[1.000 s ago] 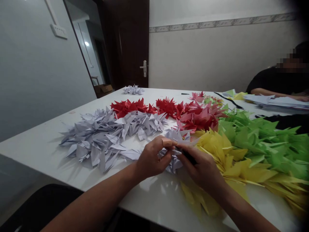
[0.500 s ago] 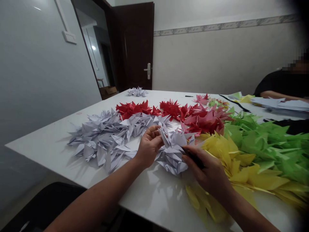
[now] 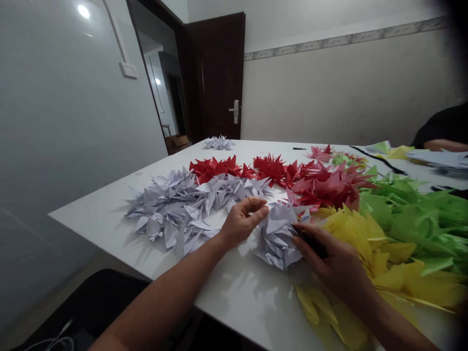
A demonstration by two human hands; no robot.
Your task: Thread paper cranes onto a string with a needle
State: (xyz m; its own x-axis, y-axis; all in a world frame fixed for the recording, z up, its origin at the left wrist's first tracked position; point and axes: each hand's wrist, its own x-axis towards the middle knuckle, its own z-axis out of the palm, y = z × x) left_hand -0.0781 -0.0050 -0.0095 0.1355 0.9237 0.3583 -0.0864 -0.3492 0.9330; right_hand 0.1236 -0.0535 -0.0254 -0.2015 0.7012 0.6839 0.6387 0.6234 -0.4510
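Observation:
A bunch of folded white paper pieces (image 3: 280, 239) with pointed tips sits on the table between my two hands. My left hand (image 3: 243, 219) is at its upper left, thumb and fingers pinched together; whatever is between the tips, if anything, is too small to make out. My right hand (image 3: 331, 261) is closed around a slim black tool (image 3: 310, 239), whose tip points at the bunch's right side. The tool's kind is not clear, since the fingers cover much of it.
More folded white paper (image 3: 164, 204) spreads to the left. Behind lie red pieces (image 3: 270, 168) and pink ones (image 3: 329, 187). Yellow paper (image 3: 387, 253) and green paper (image 3: 413, 204) heap up at the right. A co-worker's dark sleeve (image 3: 444, 126) shows beyond a paper stack (image 3: 438, 158).
The camera has turned left, so everything appears farther right. The white piece that stood at my left fingertips no longer stands out from the bunch. My right hand still grips the black tool.

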